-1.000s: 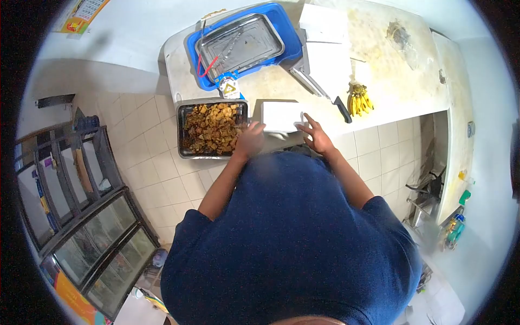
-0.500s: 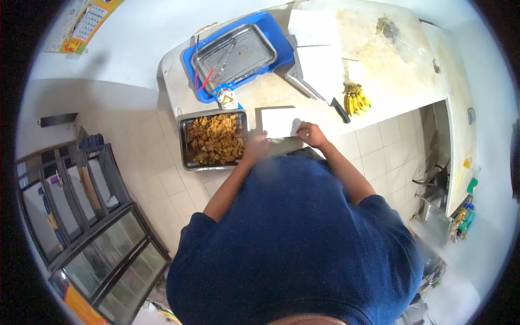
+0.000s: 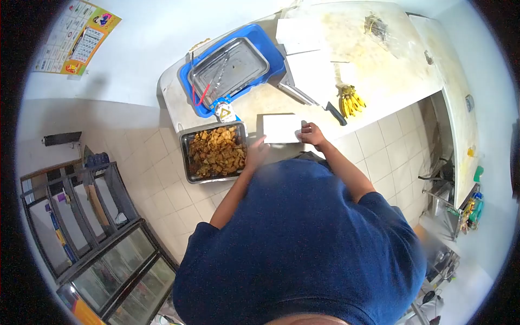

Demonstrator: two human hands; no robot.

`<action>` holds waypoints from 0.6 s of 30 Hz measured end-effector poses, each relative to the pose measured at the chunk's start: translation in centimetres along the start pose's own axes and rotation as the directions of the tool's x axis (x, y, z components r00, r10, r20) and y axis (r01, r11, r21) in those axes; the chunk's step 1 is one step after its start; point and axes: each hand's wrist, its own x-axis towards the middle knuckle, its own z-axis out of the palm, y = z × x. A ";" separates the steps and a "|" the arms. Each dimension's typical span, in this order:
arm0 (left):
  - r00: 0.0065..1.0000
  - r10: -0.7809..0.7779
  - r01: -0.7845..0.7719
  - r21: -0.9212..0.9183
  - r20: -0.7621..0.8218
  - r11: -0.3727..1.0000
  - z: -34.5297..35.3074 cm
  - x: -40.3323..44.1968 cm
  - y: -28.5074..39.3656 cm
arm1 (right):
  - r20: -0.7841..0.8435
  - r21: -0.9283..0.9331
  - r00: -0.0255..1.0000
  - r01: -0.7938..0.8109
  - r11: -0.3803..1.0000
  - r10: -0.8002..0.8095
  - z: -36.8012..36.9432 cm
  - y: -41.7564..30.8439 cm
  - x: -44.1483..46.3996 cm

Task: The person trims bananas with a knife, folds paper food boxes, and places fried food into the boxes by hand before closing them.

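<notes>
A flat-topped white box point(image 3: 281, 128), apparently of cardboard, sits at the near edge of the table in front of me. My left hand point(image 3: 257, 154) is at its lower left corner, thumb and fingers closed on the edge. My right hand point(image 3: 312, 135) grips the right edge with curled fingers. Just left of my left hand is a metal tray point(image 3: 186, 142) filled with browned chunks of food point(image 3: 216, 151). Whether the box holds anything cannot be seen.
Behind the tray, a blue tub point(image 3: 277, 57) holds an empty metal tray point(image 3: 233, 67) and red-handled tongs point(image 3: 205, 95). A blue-and-white packet point(image 3: 223, 110) lies by it. To the right are white sheets point(image 3: 309, 70), a black-handled knife point(image 3: 336, 114) and bananas point(image 3: 352, 102).
My right hand has closed more firmly around the box's right edge, and a small rounded pale shape near its fingers is no longer visible. The camera view has shifted slightly.
</notes>
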 end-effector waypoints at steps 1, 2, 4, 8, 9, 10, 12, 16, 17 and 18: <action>0.998 0.059 -0.060 -0.020 -0.032 0.998 0.2 0.3 -0.6 | -0.003 0.028 1.000 -0.022 0.999 0.022 -0.1 -0.2 -0.1; 0.999 0.009 -0.010 -0.026 -0.036 1.000 0.4 0.5 -1.2 | -0.005 0.056 0.999 -0.045 0.997 0.045 -0.2 -0.5 -0.2; 0.995 -0.095 0.094 -0.041 -0.040 0.995 0.5 0.7 -0.8 | -0.003 0.031 0.998 -0.066 0.997 0.066 -0.3 -0.7 -0.3; 0.998 -0.063 0.065 0.077 -0.031 0.995 0.0 0.9 0.3 | -0.018 -0.100 0.997 -0.081 0.992 0.080 0.6 -2.5 -1.4; 0.996 0.069 -0.062 0.137 -0.051 0.989 -0.2 1.0 0.4 | -0.029 -0.112 0.996 -0.089 0.990 0.086 0.8 -3.4 -1.8; 0.978 0.201 -0.185 0.198 -0.061 0.962 -0.4 1.1 0.5 | -0.040 -0.103 0.996 -0.086 0.991 0.083 0.8 -3.6 -1.8; 0.935 0.355 -0.340 0.302 0.006 0.891 -1.8 1.9 2.4 | -0.061 -0.087 0.995 -0.085 0.993 0.080 0.5 -4.2 -1.8; 0.905 0.336 -0.423 0.484 0.259 0.766 -3.6 3.8 6.8 | -0.022 -0.119 0.999 0.030 0.992 -0.033 -0.3 -3.3 -1.3; 0.881 0.359 -0.469 0.472 0.308 0.746 -3.7 4.9 6.2 | -0.023 -0.103 0.999 0.045 0.994 -0.048 0.0 -3.7 -1.9; 0.852 0.380 -0.516 0.456 0.360 0.725 -3.5 6.1 5.0 | -0.026 -0.086 0.998 0.059 0.995 -0.061 0.4 -4.0 -2.6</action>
